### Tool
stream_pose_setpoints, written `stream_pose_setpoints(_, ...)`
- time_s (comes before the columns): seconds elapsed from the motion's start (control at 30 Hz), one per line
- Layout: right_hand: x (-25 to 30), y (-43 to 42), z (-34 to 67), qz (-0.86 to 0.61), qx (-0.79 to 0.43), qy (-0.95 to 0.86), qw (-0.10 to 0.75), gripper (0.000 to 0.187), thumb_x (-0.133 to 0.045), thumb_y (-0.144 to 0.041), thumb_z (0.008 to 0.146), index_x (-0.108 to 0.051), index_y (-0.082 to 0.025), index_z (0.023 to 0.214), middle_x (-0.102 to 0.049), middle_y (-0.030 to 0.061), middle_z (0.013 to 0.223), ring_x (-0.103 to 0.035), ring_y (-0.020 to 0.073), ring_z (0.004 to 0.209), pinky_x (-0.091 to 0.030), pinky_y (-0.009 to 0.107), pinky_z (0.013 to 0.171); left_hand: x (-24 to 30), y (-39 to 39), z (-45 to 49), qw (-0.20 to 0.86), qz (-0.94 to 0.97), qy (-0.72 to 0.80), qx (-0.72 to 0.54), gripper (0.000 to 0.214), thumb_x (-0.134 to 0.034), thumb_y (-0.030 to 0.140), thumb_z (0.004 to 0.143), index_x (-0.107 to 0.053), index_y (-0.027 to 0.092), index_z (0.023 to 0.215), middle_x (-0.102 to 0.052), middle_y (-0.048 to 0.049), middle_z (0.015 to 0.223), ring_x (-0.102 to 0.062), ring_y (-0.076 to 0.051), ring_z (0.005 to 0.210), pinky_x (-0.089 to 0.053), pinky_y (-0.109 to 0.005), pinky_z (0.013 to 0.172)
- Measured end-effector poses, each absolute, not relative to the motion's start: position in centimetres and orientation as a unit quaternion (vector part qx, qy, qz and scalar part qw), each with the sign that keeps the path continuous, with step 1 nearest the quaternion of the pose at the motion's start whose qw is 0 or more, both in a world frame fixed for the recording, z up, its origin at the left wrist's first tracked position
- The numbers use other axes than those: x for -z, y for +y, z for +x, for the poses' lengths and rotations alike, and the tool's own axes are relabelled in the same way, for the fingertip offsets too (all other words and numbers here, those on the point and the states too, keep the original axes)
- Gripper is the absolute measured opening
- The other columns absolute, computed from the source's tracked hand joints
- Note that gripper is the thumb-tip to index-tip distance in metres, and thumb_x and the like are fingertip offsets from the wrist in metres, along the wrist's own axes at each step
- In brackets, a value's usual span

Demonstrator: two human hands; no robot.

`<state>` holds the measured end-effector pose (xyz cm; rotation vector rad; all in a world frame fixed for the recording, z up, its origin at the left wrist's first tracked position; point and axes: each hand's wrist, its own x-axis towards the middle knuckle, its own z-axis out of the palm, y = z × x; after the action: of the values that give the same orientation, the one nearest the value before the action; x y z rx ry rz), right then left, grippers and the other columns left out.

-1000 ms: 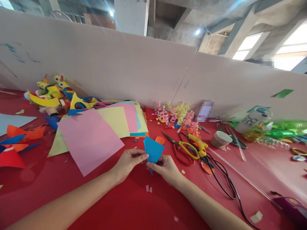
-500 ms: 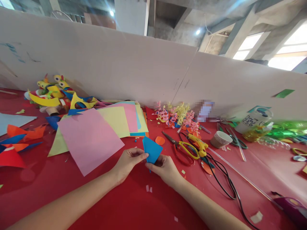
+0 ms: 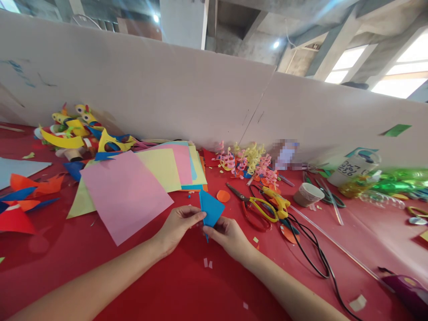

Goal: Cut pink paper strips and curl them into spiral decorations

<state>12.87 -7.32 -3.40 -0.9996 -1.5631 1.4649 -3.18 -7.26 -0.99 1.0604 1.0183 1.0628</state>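
Both of my hands pinch one small blue paper piece [image 3: 211, 208] just above the red table [image 3: 174, 285]. My left hand [image 3: 179, 225] grips its left edge with closed fingers. My right hand [image 3: 229, 236] holds its lower tip from below, fingers curled. The paper stands tilted, with its point downward. A pink sheet [image 3: 123, 194] lies just left of my left hand, and an orange paper disc [image 3: 223, 195] sits behind the blue piece.
Stacked coloured sheets [image 3: 174, 167] lie behind the hands. Yellow-handled scissors [image 3: 264, 207], red scissors and black cables [image 3: 310, 249] lie to the right, with a paper cup [image 3: 307, 194], curled paper strips [image 3: 247, 162], a bottle [image 3: 356, 171]. Paper crafts [image 3: 76, 131] are far left. A cardboard wall [image 3: 167, 93] backs the table.
The blue paper has been drawn in and lowered slightly between my fingers, so less of it shows. My hands have stayed almost in place.
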Motion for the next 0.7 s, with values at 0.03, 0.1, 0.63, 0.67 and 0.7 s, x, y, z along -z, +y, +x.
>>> stream_pose_setpoints(0.03,3.47,-7.33,12.8,-0.393,-0.578,-0.603,0.385,0.03,-0.065,-0.044,0.07,-0.064,-0.016,0.079,-0.066,0.0036,0.075,-0.058,0.0157,0.066,-0.047,0.026,0.063,0.92,-7.28,-3.15,0.612,0.459,0.448,-0.462,0.014,-0.071,0.031,0.068,-0.069,0.017,0.066,-0.065,-0.0009,0.066,-0.055,-0.013,0.065,-0.044,-0.025,0.066)
stream_pose_setpoints(0.1,3.6,-7.29,12.73,-0.392,-0.583,-0.591,0.396,0.03,-0.07,-0.041,0.066,-0.064,-0.016,0.082,-0.067,0.0037,0.079,-0.06,0.017,0.071,-0.048,0.027,0.066,0.75,-7.36,-3.06,0.608,0.46,0.456,-0.46,0.014,-0.072,0.031,0.067,-0.069,0.017,0.065,-0.066,-0.0015,0.068,-0.056,-0.014,0.067,-0.044,-0.026,0.067)
stream_pose_setpoints(0.63,2.72,-7.36,13.09,-0.382,-0.568,-0.616,0.389,0.024,-0.062,-0.038,0.073,-0.061,-0.015,0.067,-0.06,-0.0006,0.062,-0.05,0.0111,0.056,-0.041,0.023,0.057,0.52,-7.53,-3.12,0.626,0.479,0.432,-0.439,0.016,-0.07,0.032,0.068,-0.071,0.017,0.074,-0.068,-0.0043,0.075,-0.058,-0.017,0.074,-0.045,-0.031,0.074)
stream_pose_setpoints(0.67,2.69,-7.33,13.12,-0.38,-0.57,-0.617,0.386,0.025,-0.062,-0.039,0.073,-0.061,-0.015,0.067,-0.06,-0.0005,0.062,-0.05,0.0111,0.056,-0.041,0.023,0.057,0.47,-7.54,-3.13,0.629,0.485,0.425,-0.435,0.016,-0.069,0.032,0.069,-0.072,0.018,0.076,-0.069,-0.005,0.077,-0.058,-0.018,0.076,-0.046,-0.032,0.075)
stream_pose_setpoints(0.7,2.69,-7.31,13.15,-0.38,-0.571,-0.619,0.383,0.026,-0.061,-0.04,0.074,-0.061,-0.015,0.067,-0.06,-0.0005,0.062,-0.05,0.0112,0.056,-0.041,0.023,0.057,0.43,-7.54,-3.13,0.63,0.489,0.421,-0.433,0.016,-0.068,0.032,0.07,-0.072,0.018,0.077,-0.069,-0.0051,0.077,-0.058,-0.018,0.076,-0.046,-0.032,0.076)
